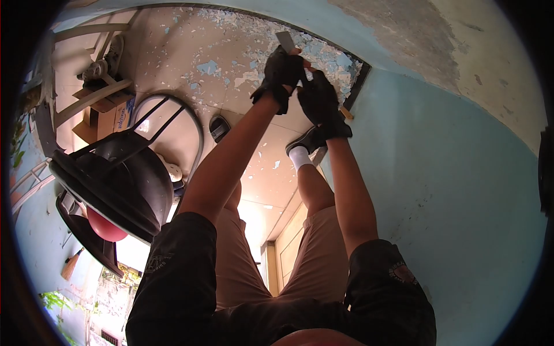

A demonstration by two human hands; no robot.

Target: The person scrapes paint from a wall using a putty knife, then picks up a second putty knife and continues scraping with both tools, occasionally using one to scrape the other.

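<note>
Left hand [280, 72] and right hand [318, 98], both in black gloves, clamped around scraper [285, 40], left nearer the blade. Blade sits at far end of floor [190, 40], among paint flakes [242, 32], by base of blue wall [438, 190] on right. Black stool [115, 179] near left

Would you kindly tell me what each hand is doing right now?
Left hand: closed on the scraper, near its blade.
Right hand: closed, apparently gripping the same scraper's handle.
</note>
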